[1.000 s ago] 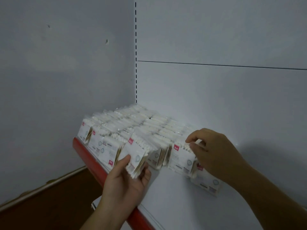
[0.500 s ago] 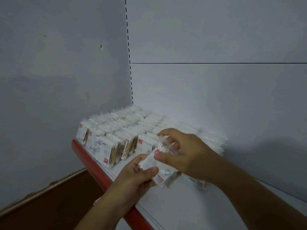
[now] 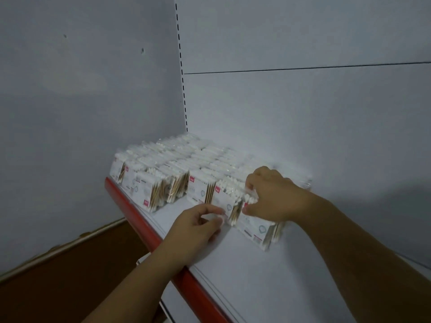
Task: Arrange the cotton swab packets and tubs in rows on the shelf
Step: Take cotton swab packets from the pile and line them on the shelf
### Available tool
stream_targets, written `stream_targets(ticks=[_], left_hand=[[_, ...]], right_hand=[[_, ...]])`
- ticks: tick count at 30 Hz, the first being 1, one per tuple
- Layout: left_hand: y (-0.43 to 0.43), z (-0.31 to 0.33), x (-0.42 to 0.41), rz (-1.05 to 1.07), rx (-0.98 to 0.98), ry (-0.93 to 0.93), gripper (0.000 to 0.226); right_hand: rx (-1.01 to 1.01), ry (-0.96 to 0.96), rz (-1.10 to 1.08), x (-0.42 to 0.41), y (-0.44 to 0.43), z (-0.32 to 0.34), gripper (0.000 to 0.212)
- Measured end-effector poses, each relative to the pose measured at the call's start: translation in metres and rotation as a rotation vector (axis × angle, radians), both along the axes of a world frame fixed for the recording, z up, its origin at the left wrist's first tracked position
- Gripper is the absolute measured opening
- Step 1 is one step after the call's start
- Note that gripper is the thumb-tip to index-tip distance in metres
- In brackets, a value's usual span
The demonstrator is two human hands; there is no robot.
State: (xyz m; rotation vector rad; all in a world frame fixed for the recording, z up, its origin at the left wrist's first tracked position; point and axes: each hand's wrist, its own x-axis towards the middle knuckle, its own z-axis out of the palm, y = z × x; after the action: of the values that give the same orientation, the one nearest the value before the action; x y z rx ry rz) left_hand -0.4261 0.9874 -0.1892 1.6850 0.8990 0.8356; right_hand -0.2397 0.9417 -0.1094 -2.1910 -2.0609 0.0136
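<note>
Rows of clear cotton swab packets (image 3: 163, 173) with white tips, wooden sticks and red labels stand on a white shelf (image 3: 268, 276) with a red front edge. One front packet (image 3: 225, 199) stands upright on the shelf at the right end of the rows. My left hand (image 3: 198, 227) pinches its lower left corner. My right hand (image 3: 272, 194) grips its top right edge, over the swab tips. Another packet (image 3: 258, 229) leans just below my right hand. No tubs are in view.
A grey wall closes the left side, and a grey back panel with a slotted upright (image 3: 182, 73) stands behind the shelf. Bare shelf surface lies in front of and to the right of the packets. A brown floor (image 3: 70, 276) shows below left.
Both hands moved the packet from in front of the rows back and to the right, standing it at the row's right end. The camera shifted slightly.
</note>
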Motion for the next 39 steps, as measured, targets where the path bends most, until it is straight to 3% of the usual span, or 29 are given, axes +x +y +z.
stream_targets(ticks=[5, 19, 26, 31, 34, 39], left_hand=[[-0.001, -0.002, 0.002, 0.030, 0.039, 0.039, 0.020], [0.003, -0.013, 0.003, -0.033, 0.257, 0.168, 0.018], [0.002, -0.011, 0.005, -0.077, 0.412, 0.175, 0.011], [0.005, -0.011, 0.002, -0.143, 0.435, 0.234, 0.010], [0.002, -0.002, 0.000, -0.210, 0.511, 0.375, 0.007], [-0.035, 0.044, 0.028, -0.425, 0.815, 0.751, 0.032]], right_hand=[[-0.120, -0.023, 0.012, 0.004, 0.002, -0.010, 0.077], [-0.083, -0.112, -0.055, 0.002, 0.002, -0.029, 0.079], [-0.098, -0.277, -0.204, -0.016, -0.007, -0.020, 0.083], [0.133, 0.016, -0.330, -0.033, -0.039, -0.003, 0.089], [0.106, -0.053, -0.417, -0.025, -0.088, 0.010, 0.080], [-0.117, -0.260, -0.553, -0.020, -0.198, 0.016, 0.071]])
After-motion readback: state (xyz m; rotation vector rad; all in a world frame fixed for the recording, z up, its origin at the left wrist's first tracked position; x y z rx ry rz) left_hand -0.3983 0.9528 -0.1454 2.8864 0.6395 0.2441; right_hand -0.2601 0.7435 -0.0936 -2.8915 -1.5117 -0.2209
